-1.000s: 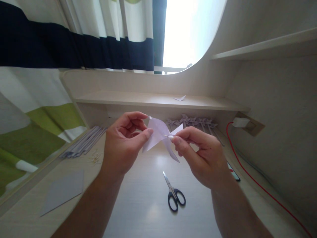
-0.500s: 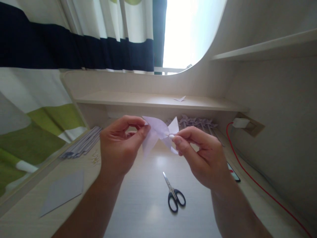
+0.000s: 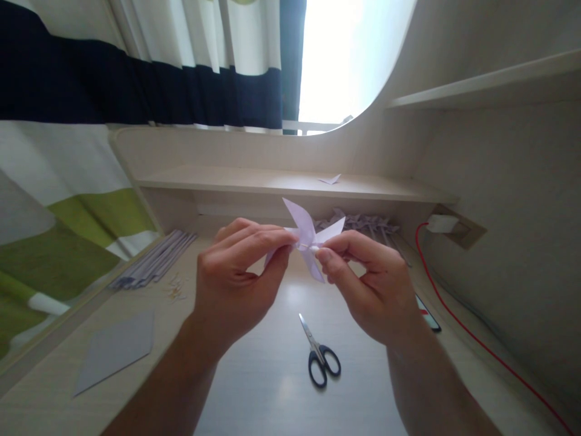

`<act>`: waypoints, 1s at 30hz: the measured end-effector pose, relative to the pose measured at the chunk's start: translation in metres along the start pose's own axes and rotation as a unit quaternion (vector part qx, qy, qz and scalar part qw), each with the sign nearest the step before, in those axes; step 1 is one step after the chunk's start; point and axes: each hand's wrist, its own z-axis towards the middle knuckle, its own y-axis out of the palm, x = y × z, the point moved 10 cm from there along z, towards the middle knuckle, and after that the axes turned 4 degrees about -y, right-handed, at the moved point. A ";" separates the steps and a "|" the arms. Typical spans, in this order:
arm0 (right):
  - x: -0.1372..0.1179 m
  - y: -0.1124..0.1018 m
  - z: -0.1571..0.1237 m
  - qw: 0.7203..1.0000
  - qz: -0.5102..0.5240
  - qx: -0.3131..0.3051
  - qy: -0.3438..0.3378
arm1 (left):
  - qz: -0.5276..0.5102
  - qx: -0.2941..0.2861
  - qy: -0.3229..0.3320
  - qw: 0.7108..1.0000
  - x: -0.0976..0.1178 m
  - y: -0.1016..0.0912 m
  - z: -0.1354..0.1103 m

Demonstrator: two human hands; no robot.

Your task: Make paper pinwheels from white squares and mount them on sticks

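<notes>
Holding pale-lilac folded-paper pinwheel [image 3: 305, 229] midair, we pinch it near centre with left fingers [image 3: 267, 241], small white rodlike piece [image 3: 313, 249] with right fingers [image 3: 351, 244], probably preventing twist.

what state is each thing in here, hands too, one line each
Left hand: pinching the pinwheel near its middle
Right hand: pinching at the pinwheel's middle
Paper pinwheel: held up, blades spread
Scissors: closed, lying flat
White plug: in the wall socket
Phone: screen lit, partly hidden
Curtain: partly drawn
</notes>
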 end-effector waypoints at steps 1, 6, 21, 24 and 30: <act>0.000 0.000 0.000 1.000 0.000 -0.001 0.000 | -0.004 0.001 -0.004 1.000 0.000 0.000 0.000; 0.000 0.002 0.001 1.000 -0.001 -0.003 0.004 | -0.047 -0.005 -0.059 0.997 -0.013 0.003 -0.001; -0.001 0.004 0.001 1.000 -0.014 -0.026 0.005 | -0.141 -0.015 -0.099 0.985 -0.022 0.010 -0.005; -0.001 0.004 0.001 0.999 -0.019 -0.027 0.007 | -0.147 -0.015 -0.095 0.984 -0.021 0.010 -0.006; -0.002 0.003 0.000 0.999 -0.028 -0.024 0.006 | -0.133 -0.021 -0.074 0.988 -0.015 0.010 -0.005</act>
